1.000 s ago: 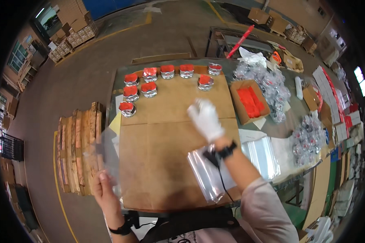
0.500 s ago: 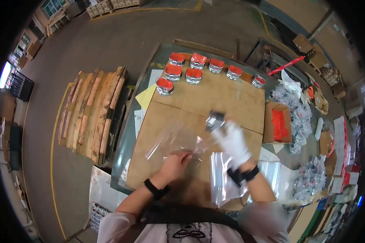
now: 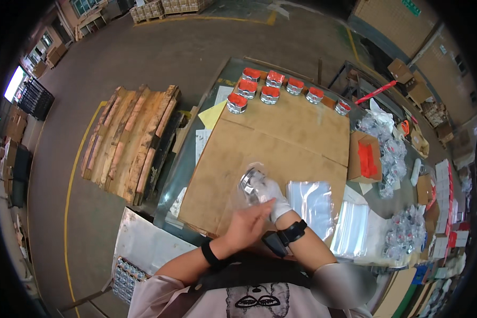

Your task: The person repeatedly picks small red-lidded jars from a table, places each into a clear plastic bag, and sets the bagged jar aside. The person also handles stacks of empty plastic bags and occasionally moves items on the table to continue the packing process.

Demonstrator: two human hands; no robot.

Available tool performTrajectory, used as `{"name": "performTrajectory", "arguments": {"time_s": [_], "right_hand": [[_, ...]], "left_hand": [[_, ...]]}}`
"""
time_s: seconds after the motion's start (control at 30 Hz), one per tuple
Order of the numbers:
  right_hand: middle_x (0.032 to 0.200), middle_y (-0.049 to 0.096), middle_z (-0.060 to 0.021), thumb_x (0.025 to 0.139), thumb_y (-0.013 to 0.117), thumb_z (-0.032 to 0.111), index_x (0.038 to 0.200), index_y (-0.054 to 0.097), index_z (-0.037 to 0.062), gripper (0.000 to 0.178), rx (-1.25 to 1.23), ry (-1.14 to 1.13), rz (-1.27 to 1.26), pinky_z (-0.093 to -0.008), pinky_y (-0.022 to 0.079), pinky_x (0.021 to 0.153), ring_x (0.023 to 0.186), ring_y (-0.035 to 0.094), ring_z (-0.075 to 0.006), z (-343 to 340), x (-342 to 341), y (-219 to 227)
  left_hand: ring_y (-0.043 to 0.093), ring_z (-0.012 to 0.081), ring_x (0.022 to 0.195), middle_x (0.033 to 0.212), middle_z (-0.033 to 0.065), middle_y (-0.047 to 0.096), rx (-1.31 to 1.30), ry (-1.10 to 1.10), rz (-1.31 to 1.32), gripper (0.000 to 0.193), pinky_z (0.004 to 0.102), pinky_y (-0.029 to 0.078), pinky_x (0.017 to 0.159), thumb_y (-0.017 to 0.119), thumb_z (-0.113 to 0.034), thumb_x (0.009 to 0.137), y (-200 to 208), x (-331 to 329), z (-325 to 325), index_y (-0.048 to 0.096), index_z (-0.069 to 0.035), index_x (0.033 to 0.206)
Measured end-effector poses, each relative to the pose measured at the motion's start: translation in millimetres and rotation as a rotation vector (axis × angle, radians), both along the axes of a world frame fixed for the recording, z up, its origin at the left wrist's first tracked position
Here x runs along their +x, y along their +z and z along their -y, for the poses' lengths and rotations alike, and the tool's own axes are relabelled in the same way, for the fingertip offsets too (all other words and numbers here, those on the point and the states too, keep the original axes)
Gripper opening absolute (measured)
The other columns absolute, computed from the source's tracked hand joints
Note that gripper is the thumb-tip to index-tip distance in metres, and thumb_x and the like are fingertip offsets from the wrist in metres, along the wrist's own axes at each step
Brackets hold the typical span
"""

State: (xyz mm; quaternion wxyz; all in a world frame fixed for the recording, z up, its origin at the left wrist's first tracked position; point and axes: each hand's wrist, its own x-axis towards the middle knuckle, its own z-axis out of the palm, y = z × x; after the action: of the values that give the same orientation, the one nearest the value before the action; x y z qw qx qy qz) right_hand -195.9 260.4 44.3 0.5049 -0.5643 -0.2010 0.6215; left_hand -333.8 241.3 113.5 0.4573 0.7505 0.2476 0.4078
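Observation:
My right hand (image 3: 271, 195), in a white glove, grips a short round silver metal part (image 3: 249, 181) over the near middle of the cardboard-covered table (image 3: 297, 143). A clear plastic bag (image 3: 258, 167) surrounds the part and part of the glove. My bare left hand (image 3: 249, 225) is closed beside the right wrist, at the bag's near side; its fingertips are partly hidden. Just right of the glove lies a stack of clear plastic bags (image 3: 310, 206). Along the table's far edge stand several silver metal parts (image 3: 270, 95) with red tops.
An open carton (image 3: 364, 159) with red pieces stands at the table's right. Beyond it are bagged parts (image 3: 392, 153) and, nearer, another bagged heap (image 3: 405, 230). More clear bags (image 3: 351, 228) lie at the near right. A wooden pallet (image 3: 130, 140) is on the floor to the left.
My right hand has brought the metal part left and nearer, into the clear bag. My left hand has moved right, next to the right wrist. The view has shifted a little.

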Motion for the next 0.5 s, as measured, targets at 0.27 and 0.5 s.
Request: {"name": "performTrajectory", "arguments": {"time_s": [0.27, 0.5], "right_hand": [[0.103, 0.065, -0.019, 0.083, 0.068, 0.017, 0.124, 0.054, 0.0001, 0.046, 0.313, 0.226, 1.466, -0.041, 0.049, 0.092, 0.101, 0.062, -0.0369, 48.1, -18.0, 128.7], [0.104, 0.066, -0.0155, 0.086, 0.062, 0.014, 0.117, 0.058, 0.0038, 0.033, 0.331, 0.188, 0.773, -0.0426, 0.051, 0.081, 0.092, 0.062, -0.0339, 27.9, -18.4, 70.3]], "left_hand": [[0.059, 0.0176, 0.075, 0.086, 0.0049, 0.059, -0.547, 0.159, 0.147, 0.026, 0.0317, 0.049, 0.064, 0.053, -0.022, 0.099, -1.8, -38.6, -45.2, 0.062, -0.002, 0.112], [0.056, 0.035, 0.08, 0.088, 0.0185, 0.052, 0.23, 0.256, -0.644, 0.014, 0.0431, 0.047, 0.068, 0.064, -0.013, 0.085, -44.2, -38.4, -49.1, 0.07, -0.001, 0.088]]}}
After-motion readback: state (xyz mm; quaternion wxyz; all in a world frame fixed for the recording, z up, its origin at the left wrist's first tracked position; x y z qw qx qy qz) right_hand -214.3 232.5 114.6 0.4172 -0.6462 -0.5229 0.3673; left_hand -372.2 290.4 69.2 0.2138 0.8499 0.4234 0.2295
